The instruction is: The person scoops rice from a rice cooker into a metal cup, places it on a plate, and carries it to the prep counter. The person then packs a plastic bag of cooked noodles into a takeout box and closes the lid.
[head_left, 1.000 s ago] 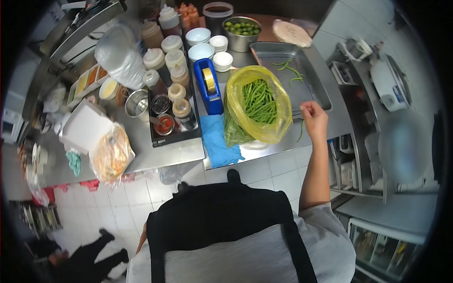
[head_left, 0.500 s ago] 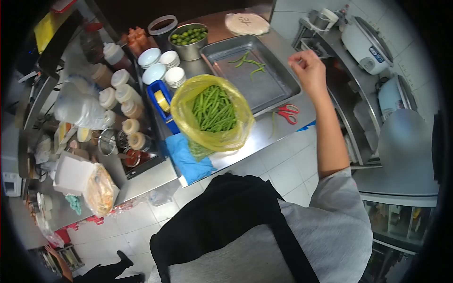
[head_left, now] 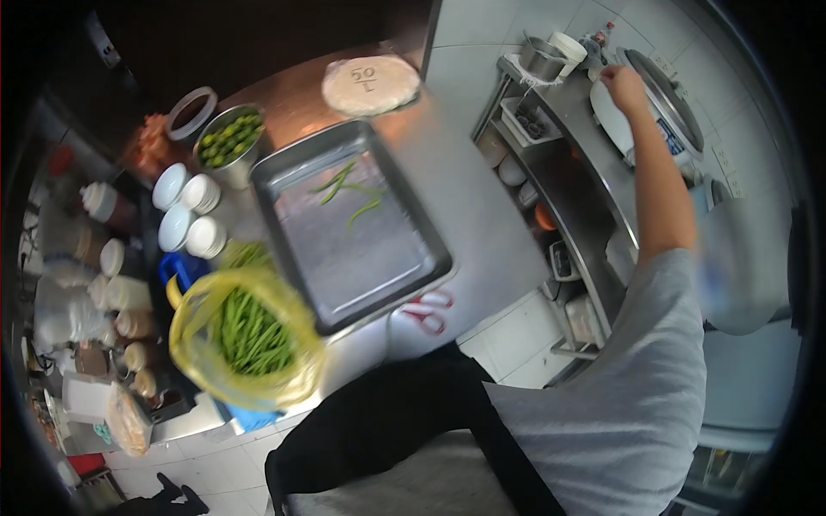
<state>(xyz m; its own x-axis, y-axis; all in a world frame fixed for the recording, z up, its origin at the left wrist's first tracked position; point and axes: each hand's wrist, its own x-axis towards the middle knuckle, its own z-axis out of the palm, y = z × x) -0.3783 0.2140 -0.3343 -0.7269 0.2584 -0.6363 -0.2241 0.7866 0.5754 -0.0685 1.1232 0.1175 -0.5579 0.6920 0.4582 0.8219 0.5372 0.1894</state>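
Note:
My right hand (head_left: pixel 623 88) is stretched out at the upper right, in front of a large white rice cooker (head_left: pixel 613 129). Its fingers are curled together, and whether anything is between them is hidden. My left hand is out of view. Several green beans (head_left: pixel 366 211) lie loose in a grey metal tray (head_left: pixel 344 267) on the steel table. Beside the tray, a yellow plastic bag (head_left: pixel 191 348) stands with its mouth open, full of green beans (head_left: pixel 251 334). Red-handled scissors (head_left: pixel 433 320) rest by the tray's near edge, slightly blurred.
A steel pot (head_left: pixel 237 172) of small green limes and stacked white cups (head_left: pixel 205 236) stand left of the tray. Behind it lies a flat wrapped round package (head_left: pixel 370 86) marked "50". Shelves (head_left: pixel 572 181) run along the right. Another person's dark shoes (head_left: pixel 191 499) show at lower left.
My view has turned right, so the table's things sit further left. My right hand has moved from beside the tray out to the rice cooker, fingers still curled.

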